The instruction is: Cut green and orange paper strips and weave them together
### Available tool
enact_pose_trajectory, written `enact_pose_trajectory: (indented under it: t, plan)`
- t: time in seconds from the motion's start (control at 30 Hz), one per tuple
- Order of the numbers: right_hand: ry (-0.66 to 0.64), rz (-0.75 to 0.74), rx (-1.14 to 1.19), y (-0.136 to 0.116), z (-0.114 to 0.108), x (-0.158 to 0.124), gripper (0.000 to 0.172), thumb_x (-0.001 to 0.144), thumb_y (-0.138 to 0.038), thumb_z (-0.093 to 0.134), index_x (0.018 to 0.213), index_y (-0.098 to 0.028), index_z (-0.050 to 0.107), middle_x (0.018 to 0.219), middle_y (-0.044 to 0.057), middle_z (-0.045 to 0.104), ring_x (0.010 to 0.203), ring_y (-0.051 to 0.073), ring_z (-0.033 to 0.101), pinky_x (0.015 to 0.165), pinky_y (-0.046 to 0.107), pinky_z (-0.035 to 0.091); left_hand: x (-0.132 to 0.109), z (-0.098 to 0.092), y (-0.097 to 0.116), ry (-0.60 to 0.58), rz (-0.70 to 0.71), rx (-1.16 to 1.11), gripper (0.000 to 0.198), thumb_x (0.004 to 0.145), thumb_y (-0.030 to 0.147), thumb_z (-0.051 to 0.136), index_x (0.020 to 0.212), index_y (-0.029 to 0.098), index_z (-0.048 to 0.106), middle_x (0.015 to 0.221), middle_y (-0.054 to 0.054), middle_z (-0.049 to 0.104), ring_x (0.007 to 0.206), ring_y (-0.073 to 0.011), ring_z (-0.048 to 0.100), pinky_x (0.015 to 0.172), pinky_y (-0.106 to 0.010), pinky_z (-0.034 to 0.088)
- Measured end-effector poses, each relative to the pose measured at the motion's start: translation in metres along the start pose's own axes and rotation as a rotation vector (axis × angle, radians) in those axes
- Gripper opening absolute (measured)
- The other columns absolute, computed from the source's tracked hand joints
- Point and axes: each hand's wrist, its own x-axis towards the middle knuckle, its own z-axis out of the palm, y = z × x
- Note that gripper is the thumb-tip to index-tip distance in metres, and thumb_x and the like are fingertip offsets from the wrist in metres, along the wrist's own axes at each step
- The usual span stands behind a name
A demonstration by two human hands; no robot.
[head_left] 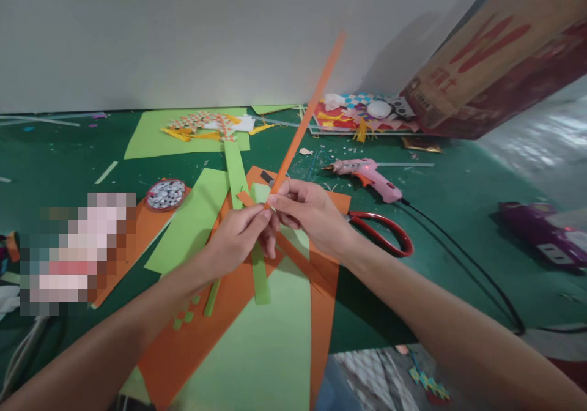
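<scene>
Smooth, matt paper strip (pixel 306 117)

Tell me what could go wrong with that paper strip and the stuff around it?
The pink glue gun shows a red light, so it may be hot; the right hand could get burned reaching that way. The long orange strip is held where the right hand and left hand meet, so it might crease or tear. The round dish sits partly on an orange sheet; tugging that sheet could tip it.
</scene>
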Motion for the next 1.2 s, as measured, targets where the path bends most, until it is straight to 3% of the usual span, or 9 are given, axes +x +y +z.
enact_pose_trajectory:
  t: [0.37, 0.63, 0.87, 1.2]
  plan:
    - [0.037, -0.058, -0.036, 0.003, 0.001, -0.001, 0.027, 0.075, -0.032, 0.068, 0.061, -0.018, 0.049, 0.045, -0.005, 0.052, 0.04, 0.004, 0.035, 0.041, 0.021, 0.022, 0.0, -0.001, -0.002, 0.02, -0.015, 0.036, 0.029, 0.093, 0.028, 0.036, 0.074, 0.017, 0.055, 0.053, 0.001, 0.06, 0.052, -0.0123, 0.06, 0.058, -0.022, 0.047]
    - [0.061, -0.014, -0.008, 0.002, 0.002, -0.002, 0.03, 0.072, -0.035, 0.071, 0.062, -0.019, 0.048, 0.045, -0.007, 0.047, 0.04, 0.004, 0.034, 0.041, 0.023, 0.02, -0.001, -0.001, -0.002, 0.019, -0.005, 0.019, 0.033, 0.093, 0.026, 0.034, 0.067, 0.018, 0.051, 0.049, 0.001, 0.059, 0.05, -0.0125, 0.059, 0.059, -0.023, 0.046]
    - [-0.013, 0.018, -0.058, -0.002, 0.0, 0.0, 0.033, 0.071, -0.04, 0.072, 0.061, -0.018, 0.05, 0.047, -0.006, 0.049, 0.041, 0.005, 0.037, 0.04, 0.022, 0.023, 0.001, -0.003, -0.002, 0.091, 0.051, 0.077, 0.026, 0.09, 0.028, 0.038, 0.072, 0.017, 0.054, 0.055, 0.001, 0.061, 0.053, -0.0129, 0.059, 0.059, -0.024, 0.046]
    - [-0.122, 0.07, -0.176, -0.008, -0.012, 0.002, 0.024, 0.071, -0.034, 0.07, 0.068, -0.017, 0.054, 0.058, -0.002, 0.058, 0.045, 0.006, 0.045, 0.043, 0.021, 0.031, 0.0, -0.003, -0.002, 0.075, 0.082, 0.133, 0.031, 0.093, 0.027, 0.033, 0.069, 0.018, 0.05, 0.054, 0.001, 0.06, 0.053, -0.0126, 0.058, 0.059, -0.024, 0.046]
